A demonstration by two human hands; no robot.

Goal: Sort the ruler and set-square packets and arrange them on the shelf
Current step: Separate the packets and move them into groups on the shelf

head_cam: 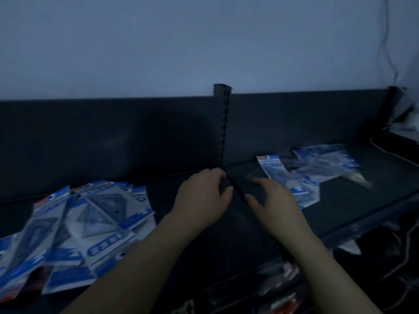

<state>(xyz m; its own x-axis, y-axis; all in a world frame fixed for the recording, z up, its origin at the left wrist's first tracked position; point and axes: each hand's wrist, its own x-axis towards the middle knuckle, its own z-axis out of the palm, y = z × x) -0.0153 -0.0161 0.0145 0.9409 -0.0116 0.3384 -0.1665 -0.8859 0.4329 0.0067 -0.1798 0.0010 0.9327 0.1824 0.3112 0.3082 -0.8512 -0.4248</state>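
Dim blue light is filling the room, and a plain pale wall [158,41] is standing behind a dark shelf [374,200]. A notched post [223,123] is splitting the shelf's back panel. One big pile of blue and white packets [74,227] is lying on the left side, and a smaller pile [313,171] is lying on the right. Both hands are resting empty at the middle seam, the left hand [204,193] with fingers curled, the right hand [274,200] with fingers spread and touching the smaller pile.
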